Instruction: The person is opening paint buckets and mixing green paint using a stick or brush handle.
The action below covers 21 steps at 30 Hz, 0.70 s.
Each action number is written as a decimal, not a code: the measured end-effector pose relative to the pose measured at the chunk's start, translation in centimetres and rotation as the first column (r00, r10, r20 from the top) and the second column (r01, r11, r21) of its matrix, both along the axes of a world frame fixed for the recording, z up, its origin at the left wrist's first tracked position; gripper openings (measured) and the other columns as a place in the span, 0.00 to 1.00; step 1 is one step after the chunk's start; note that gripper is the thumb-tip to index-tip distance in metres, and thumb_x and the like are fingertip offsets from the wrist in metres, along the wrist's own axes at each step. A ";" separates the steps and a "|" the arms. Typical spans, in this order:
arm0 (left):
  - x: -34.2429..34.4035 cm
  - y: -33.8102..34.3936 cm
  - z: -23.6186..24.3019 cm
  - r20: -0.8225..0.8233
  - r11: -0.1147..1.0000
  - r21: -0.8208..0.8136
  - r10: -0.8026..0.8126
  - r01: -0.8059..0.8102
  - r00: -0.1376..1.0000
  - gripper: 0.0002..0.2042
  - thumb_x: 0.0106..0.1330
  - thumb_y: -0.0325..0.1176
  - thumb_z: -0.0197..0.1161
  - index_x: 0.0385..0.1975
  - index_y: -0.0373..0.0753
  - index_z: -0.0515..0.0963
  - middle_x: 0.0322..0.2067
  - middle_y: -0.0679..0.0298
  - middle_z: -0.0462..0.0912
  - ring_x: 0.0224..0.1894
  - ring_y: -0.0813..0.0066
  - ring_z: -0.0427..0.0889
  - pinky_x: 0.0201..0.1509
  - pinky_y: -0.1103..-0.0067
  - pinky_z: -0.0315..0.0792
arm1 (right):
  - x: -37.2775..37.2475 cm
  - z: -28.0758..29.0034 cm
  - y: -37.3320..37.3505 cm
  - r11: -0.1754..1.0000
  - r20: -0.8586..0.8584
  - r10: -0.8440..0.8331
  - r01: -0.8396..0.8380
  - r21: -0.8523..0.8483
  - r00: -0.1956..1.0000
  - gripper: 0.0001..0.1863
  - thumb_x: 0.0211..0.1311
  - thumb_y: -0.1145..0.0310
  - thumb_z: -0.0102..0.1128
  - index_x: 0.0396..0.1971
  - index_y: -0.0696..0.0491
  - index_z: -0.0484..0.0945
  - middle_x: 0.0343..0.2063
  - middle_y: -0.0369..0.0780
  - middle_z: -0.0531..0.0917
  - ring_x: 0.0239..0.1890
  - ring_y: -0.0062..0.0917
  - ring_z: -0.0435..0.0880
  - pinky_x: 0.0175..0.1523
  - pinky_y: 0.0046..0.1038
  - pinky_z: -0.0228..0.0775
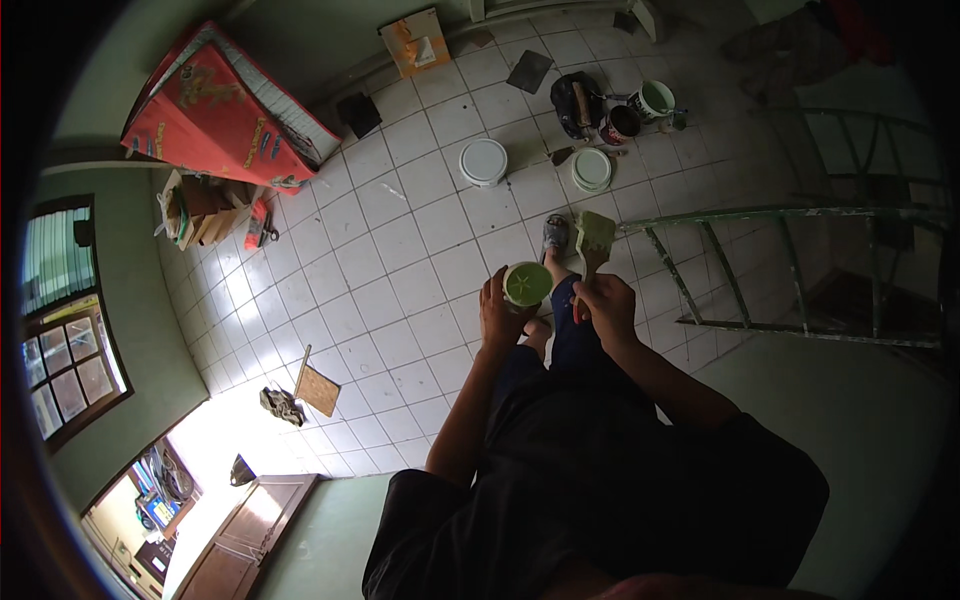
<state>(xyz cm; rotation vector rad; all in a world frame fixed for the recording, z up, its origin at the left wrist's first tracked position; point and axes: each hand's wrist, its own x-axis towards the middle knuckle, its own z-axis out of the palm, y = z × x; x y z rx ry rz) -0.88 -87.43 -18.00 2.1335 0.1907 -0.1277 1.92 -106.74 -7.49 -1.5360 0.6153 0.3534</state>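
My left hand (500, 318) is wrapped around a small round tub (527, 285), its top facing up and showing green, with streaks across it. Close beside it, my right hand (608, 308) is closed on the handle of a wide paintbrush (596, 235). The brush head points away from me and is coated in pale green paint. Brush and tub are apart. Beyond my feet, a white lidded bucket (484, 162) and a pale round lid (591, 169) rest on the tiled floor.
A green-stained ladder (785, 265) reaches across the right side. Farther off stand an open paint bucket (655, 98), a dark-filled bucket (619, 125) and a black bag (575, 103). At far left lean a red panel-like object (220, 115) and cardboard (210, 210). A dustpan (318, 390) lies left.
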 end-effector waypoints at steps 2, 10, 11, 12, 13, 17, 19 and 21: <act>1.1 -0.5 -2.0 -0.016 1.000 -0.009 -0.027 0.027 0.999 0.44 0.43 0.34 0.83 0.64 0.38 0.67 0.55 0.49 0.77 0.60 0.46 0.74 0.62 0.58 0.70 | 1.3 -4.3 -1.7 0.998 -0.013 -0.051 0.051 -0.029 0.999 0.10 0.64 0.69 0.66 0.31 0.62 0.77 0.18 0.38 0.81 0.15 0.19 0.79 0.22 0.22 0.69; 6.6 -1.4 -11.0 -0.198 1.000 0.003 0.028 -0.028 0.980 0.44 0.46 0.33 0.82 0.66 0.37 0.64 0.57 0.49 0.75 0.61 0.46 0.73 0.63 0.58 0.70 | 9.0 -23.8 -7.3 0.954 -0.182 -0.178 0.124 -0.274 0.967 0.09 0.60 0.74 0.61 0.22 0.62 0.76 0.13 0.41 0.80 0.12 0.26 0.80 0.22 0.28 0.75; 7.2 -1.3 -12.3 -0.211 0.999 0.021 0.031 -0.027 0.977 0.44 0.47 0.33 0.82 0.66 0.37 0.64 0.57 0.49 0.75 0.61 0.46 0.73 0.63 0.58 0.70 | 9.5 -26.2 -8.0 0.952 -0.198 -0.181 0.122 -0.280 0.963 0.09 0.60 0.74 0.61 0.22 0.62 0.76 0.13 0.41 0.80 0.12 0.26 0.80 0.22 0.28 0.75; 8.4 -1.2 -14.0 -0.214 0.999 0.040 0.037 -0.029 0.976 0.44 0.47 0.34 0.82 0.66 0.37 0.64 0.57 0.49 0.75 0.61 0.46 0.73 0.63 0.58 0.70 | 10.0 -29.8 -9.0 0.928 -0.226 -0.117 0.025 -0.371 0.967 0.10 0.59 0.72 0.61 0.20 0.61 0.76 0.13 0.42 0.80 0.12 0.28 0.80 0.24 0.30 0.76; 9.5 -0.5 -16.0 -0.221 0.998 0.045 0.044 -0.035 0.974 0.44 0.47 0.34 0.82 0.66 0.37 0.64 0.57 0.49 0.75 0.61 0.46 0.73 0.63 0.58 0.70 | 10.9 -33.2 -9.5 0.891 -0.260 -0.047 -0.077 -0.448 0.964 0.12 0.59 0.70 0.61 0.19 0.61 0.77 0.14 0.43 0.81 0.12 0.30 0.80 0.25 0.32 0.77; 11.7 1.7 -25.7 -0.257 0.993 0.113 0.011 0.019 0.966 0.43 0.45 0.35 0.82 0.63 0.36 0.65 0.56 0.50 0.76 0.61 0.46 0.73 0.64 0.59 0.70 | 14.5 -43.5 -11.2 0.821 -0.415 0.086 -0.300 -0.486 0.906 0.11 0.59 0.73 0.61 0.18 0.60 0.76 0.15 0.43 0.81 0.17 0.28 0.83 0.23 0.32 0.76; 12.8 2.0 -31.2 -0.278 0.994 0.089 -0.029 0.056 0.960 0.44 0.44 0.35 0.82 0.63 0.38 0.65 0.56 0.51 0.76 0.61 0.46 0.73 0.64 0.59 0.70 | 15.5 -48.9 -12.9 0.733 -0.481 -0.012 -0.320 -0.601 0.877 0.13 0.58 0.69 0.62 0.16 0.60 0.78 0.17 0.46 0.83 0.18 0.32 0.85 0.27 0.34 0.78; 15.0 0.4 -36.9 -0.255 0.993 0.064 -0.082 0.101 0.963 0.44 0.43 0.34 0.82 0.63 0.40 0.66 0.56 0.51 0.76 0.61 0.46 0.73 0.64 0.58 0.70 | 17.2 -54.2 -16.8 0.525 -0.498 -0.036 -0.407 -0.747 0.867 0.15 0.55 0.64 0.64 0.21 0.62 0.80 0.20 0.50 0.84 0.25 0.38 0.88 0.33 0.38 0.79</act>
